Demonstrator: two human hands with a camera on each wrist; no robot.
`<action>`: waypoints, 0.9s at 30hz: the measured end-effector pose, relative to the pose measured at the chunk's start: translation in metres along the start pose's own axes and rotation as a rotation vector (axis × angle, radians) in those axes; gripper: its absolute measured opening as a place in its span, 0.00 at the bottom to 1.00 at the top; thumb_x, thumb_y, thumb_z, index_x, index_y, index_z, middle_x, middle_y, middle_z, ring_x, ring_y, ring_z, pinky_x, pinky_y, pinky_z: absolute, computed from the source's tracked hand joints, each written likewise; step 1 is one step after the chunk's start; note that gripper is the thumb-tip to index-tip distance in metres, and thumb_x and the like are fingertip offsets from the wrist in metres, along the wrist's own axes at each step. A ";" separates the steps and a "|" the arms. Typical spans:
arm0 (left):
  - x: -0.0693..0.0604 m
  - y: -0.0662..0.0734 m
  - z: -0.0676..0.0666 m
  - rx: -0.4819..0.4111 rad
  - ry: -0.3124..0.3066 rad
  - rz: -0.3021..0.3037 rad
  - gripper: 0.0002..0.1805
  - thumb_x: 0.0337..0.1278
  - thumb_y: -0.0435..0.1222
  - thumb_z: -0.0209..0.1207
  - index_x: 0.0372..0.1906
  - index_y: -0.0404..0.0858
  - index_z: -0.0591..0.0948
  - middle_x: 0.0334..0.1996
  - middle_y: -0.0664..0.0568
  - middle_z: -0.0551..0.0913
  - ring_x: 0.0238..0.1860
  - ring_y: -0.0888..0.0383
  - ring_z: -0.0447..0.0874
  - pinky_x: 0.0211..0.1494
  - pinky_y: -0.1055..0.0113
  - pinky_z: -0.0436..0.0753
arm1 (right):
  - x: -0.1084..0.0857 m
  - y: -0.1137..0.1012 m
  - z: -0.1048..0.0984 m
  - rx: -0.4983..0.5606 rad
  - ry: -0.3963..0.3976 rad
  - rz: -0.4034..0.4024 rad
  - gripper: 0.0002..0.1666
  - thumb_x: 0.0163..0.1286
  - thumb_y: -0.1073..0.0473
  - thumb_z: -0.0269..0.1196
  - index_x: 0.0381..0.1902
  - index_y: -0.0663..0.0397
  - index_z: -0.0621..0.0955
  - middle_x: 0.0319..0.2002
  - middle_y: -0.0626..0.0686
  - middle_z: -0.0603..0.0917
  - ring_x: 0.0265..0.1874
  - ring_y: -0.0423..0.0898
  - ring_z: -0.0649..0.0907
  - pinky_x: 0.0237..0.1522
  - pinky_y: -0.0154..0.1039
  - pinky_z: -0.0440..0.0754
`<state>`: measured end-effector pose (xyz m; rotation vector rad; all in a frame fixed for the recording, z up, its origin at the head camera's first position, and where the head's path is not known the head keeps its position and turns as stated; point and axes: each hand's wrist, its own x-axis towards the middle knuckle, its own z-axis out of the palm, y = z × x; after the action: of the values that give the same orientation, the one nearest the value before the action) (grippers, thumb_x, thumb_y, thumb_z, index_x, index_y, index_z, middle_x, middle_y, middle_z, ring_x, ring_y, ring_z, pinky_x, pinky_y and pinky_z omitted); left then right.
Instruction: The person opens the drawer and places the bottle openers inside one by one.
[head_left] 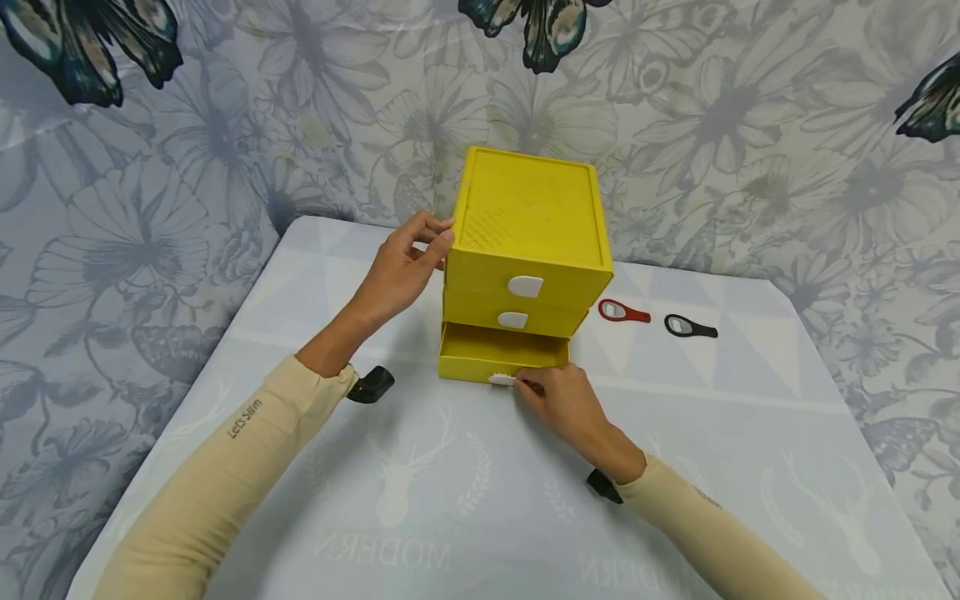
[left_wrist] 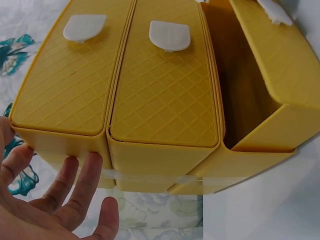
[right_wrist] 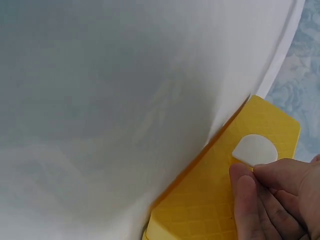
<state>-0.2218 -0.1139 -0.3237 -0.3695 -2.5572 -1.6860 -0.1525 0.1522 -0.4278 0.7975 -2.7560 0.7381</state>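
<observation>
A yellow drawer cabinet [head_left: 532, 212] stands on the table, its bottom drawer [head_left: 468, 367] pulled out and its two upper drawers closed. Each drawer front has a white handle [left_wrist: 170, 36]. My left hand [head_left: 405, 262] rests against the cabinet's left side near the top, fingers fairly straight, as the left wrist view [left_wrist: 65, 200] shows. At the bottom drawer my right hand [head_left: 566, 404] pinches the edge of its white handle [right_wrist: 256, 149] between thumb and fingers. What shows of the drawer's inside holds no visible object.
To the cabinet's right lie a red-framed magnifier-like tool [head_left: 624, 312] and a black one [head_left: 690, 327]. The table [head_left: 465, 533] has a pale printed cover. A butterfly-patterned wall covering [head_left: 315, 108] rises behind its back edge.
</observation>
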 end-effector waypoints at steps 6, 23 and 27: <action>0.000 0.002 0.000 0.005 0.002 0.006 0.17 0.78 0.50 0.47 0.54 0.43 0.73 0.72 0.58 0.70 0.46 0.49 0.84 0.49 0.55 0.80 | -0.011 -0.006 -0.001 -0.066 -0.002 -0.070 0.03 0.63 0.62 0.71 0.30 0.52 0.89 0.23 0.44 0.84 0.19 0.35 0.75 0.25 0.30 0.78; 0.000 -0.001 0.000 -0.010 -0.003 0.029 0.17 0.78 0.49 0.47 0.54 0.40 0.73 0.72 0.56 0.70 0.46 0.48 0.84 0.49 0.54 0.80 | -0.035 -0.023 -0.001 -0.157 -0.023 -0.152 0.03 0.61 0.62 0.72 0.28 0.49 0.88 0.21 0.43 0.85 0.18 0.34 0.77 0.25 0.31 0.81; 0.000 0.000 -0.001 0.000 0.002 0.026 0.17 0.78 0.49 0.47 0.54 0.41 0.74 0.72 0.57 0.70 0.46 0.48 0.84 0.49 0.56 0.80 | -0.038 -0.026 -0.001 -0.179 -0.023 -0.192 0.08 0.62 0.61 0.71 0.24 0.48 0.85 0.17 0.41 0.80 0.16 0.32 0.73 0.22 0.29 0.76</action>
<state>-0.2215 -0.1154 -0.3234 -0.3980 -2.5395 -1.6770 -0.1066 0.1505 -0.4271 1.0173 -2.6678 0.4415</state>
